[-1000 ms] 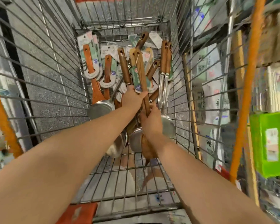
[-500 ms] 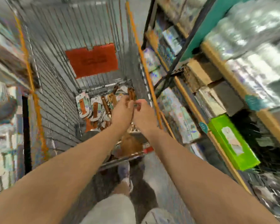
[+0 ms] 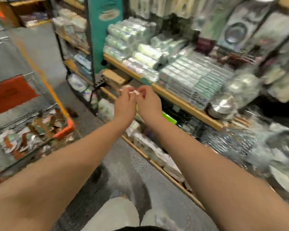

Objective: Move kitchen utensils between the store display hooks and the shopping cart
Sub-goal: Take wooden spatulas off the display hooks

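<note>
Left hand (image 3: 124,104), right hand (image 3: 148,104) pinch scrap (image 3: 134,92); utensils (image 3: 32,130) well left.

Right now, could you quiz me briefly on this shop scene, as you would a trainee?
1. Multiple choice: the shopping cart stands to the person's A) left B) right C) back.
2. True or false: the left hand and right hand are far apart.
3. Fill in: both hands pinch a small pale item in front of the stocked ____.
Key: 1 A; 2 false, they almost touch; 3 shelves.
</note>
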### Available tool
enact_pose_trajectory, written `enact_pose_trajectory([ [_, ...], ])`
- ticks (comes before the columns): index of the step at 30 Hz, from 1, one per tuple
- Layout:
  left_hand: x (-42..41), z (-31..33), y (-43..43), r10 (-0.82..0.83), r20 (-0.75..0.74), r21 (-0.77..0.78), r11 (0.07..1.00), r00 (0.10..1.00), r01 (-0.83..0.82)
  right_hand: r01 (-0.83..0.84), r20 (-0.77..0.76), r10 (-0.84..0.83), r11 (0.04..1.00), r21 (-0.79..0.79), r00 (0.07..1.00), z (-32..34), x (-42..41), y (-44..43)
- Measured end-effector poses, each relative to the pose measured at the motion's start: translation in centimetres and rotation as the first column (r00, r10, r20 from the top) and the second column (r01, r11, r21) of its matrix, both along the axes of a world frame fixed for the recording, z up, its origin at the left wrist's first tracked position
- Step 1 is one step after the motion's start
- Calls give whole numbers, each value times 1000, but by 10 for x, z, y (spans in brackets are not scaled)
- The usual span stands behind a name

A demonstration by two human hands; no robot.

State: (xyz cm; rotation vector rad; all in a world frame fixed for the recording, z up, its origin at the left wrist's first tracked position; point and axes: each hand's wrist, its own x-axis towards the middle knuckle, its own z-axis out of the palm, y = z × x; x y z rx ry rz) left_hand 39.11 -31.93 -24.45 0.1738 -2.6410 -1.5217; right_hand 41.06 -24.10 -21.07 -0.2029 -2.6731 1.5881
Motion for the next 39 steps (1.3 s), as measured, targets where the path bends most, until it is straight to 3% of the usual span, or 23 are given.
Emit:
enact_pose_trajectory([
  [4,1,12,103,-223,-46,-10,975,974,223,250,-14,-250,968,19,968,10,13,96],
  [8,-7,25,194,-422,-91,-85,906,902,415,477,-62,-476,879,-5,877,26,19,177],
  [16,-62,83,346,-654,-160,-108,756,739,646,742,-186,-729,670,-1,658,67,-14,309],
  [23,-122,144,434,-739,-281,-167,665,612,728,824,-272,-805,563,-69,527,117,-68,382],
  [28,-149,180,488,-748,-340,-244,656,570,714,834,-340,-793,550,-43,505,153,-90,437],
  [33,-177,220,523,-678,-426,-225,720,598,656,801,-393,-728,598,38,562,194,-114,484],
  [39,-210,259,548,-592,-494,-223,794,637,566,815,-444,-699,561,144,560,229,-153,532],
])
